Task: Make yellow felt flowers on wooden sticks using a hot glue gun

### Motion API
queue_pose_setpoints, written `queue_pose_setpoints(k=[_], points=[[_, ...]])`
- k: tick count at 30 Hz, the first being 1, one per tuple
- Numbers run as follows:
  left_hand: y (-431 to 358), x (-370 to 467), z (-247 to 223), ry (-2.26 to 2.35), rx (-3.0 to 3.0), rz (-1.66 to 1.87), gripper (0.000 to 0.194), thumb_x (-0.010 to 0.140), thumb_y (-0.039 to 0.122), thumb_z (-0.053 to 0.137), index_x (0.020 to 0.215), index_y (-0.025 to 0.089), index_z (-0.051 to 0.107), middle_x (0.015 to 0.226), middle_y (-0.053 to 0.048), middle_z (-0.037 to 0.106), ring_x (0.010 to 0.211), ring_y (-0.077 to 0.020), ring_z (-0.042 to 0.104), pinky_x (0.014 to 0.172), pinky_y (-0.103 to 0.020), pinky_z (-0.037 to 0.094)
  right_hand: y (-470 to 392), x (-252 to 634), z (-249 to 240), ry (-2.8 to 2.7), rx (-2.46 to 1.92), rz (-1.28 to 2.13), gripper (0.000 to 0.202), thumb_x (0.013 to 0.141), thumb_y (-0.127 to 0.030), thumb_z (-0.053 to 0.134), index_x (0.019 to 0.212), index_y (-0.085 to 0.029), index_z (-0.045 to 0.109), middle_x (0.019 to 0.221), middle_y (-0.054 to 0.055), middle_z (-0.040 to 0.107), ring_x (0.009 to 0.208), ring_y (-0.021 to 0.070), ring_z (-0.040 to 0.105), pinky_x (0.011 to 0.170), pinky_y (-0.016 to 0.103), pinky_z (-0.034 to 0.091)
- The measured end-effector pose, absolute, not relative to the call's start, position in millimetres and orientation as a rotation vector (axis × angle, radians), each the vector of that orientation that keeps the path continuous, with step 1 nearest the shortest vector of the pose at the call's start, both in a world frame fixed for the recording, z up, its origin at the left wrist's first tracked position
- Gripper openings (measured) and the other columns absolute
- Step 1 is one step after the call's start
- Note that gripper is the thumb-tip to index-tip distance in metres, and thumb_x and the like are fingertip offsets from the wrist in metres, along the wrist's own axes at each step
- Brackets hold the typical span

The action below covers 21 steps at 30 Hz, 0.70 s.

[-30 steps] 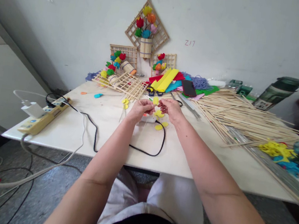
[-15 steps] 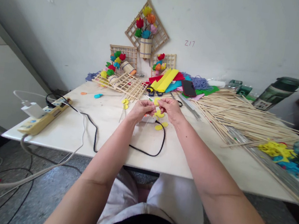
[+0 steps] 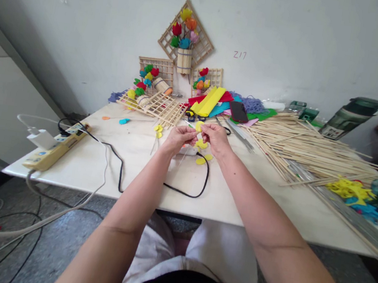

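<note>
My right hand [image 3: 214,138] pinches a small yellow petal piece [image 3: 198,125] at its edge. Close beside it, my left hand [image 3: 179,139] has its fingers closed round a thin wire [image 3: 183,155] that slants down below the fingers. The two hands nearly touch. Under them lies a white tool [image 3: 188,150] with a black cord, partly hidden by the fingers. More yellow pieces [image 3: 200,161] rest on the table just right of the tool. Yellow petals on wires [image 3: 158,130] lie to the left of my hands.
A yellow power strip [image 3: 46,154] with cables sits at the left edge. Wooden grids [image 3: 165,108] and coloured sheets [image 3: 208,101] are behind my hands. Wooden sticks [image 3: 300,148] spread on the right, near a dark bottle [image 3: 350,118]. Scissors [image 3: 227,131] lie behind my right hand.
The yellow piece in my right hand has tilted slightly and risen a little, so more of its round face shows. My hands have otherwise barely moved.
</note>
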<state>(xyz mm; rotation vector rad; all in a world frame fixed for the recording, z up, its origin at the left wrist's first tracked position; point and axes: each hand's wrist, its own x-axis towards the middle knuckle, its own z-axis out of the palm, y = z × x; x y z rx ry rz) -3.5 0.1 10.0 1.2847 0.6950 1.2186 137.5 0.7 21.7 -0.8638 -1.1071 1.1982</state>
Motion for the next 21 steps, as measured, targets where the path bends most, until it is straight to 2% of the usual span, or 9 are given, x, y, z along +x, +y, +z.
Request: queue_pose_setpoints(k=[8, 18, 21], points=[[0.8, -3.1, 8.7, 0.693, 1.264, 1.193, 0.041, 0.051, 0.039, 0.086, 0.071, 0.011, 0.064, 0.057, 0.0, 0.063, 0.046, -0.0059, 0.055, 0.047, -0.018, 0.042, -0.7, 137.1, 21.9, -1.103, -0.892, 1.173, 0.015, 0.065, -0.027, 0.069, 0.061, -0.016, 0.059, 0.044, -0.006, 0.049, 0.04, 0.005, 0.041, 0.039, 0.018, 0.032], [3.3, -2.5, 5.9, 0.707, 1.235, 1.189, 0.036, 0.061, 0.029, 0.082, 0.084, 0.011, 0.062, 0.058, 0.0, 0.063, 0.047, -0.0074, 0.056, 0.05, -0.02, 0.045, -2.9, 137.5, 24.8, -1.097, -0.902, 1.194, 0.015, 0.065, -0.026, 0.068, 0.06, -0.016, 0.058, 0.047, -0.006, 0.05, 0.039, 0.0043, 0.039, 0.039, 0.018, 0.03], [3.3, -2.8, 6.0, 0.71, 1.238, 1.186, 0.033, 0.061, 0.029, 0.081, 0.082, 0.01, 0.063, 0.059, 0.0, 0.063, 0.048, -0.008, 0.056, 0.05, -0.021, 0.045, -2.6, 137.6, 24.7, -1.107, -0.91, 1.197, 0.017, 0.065, -0.027, 0.069, 0.06, -0.016, 0.058, 0.046, -0.006, 0.049, 0.039, 0.0042, 0.039, 0.039, 0.018, 0.03]])
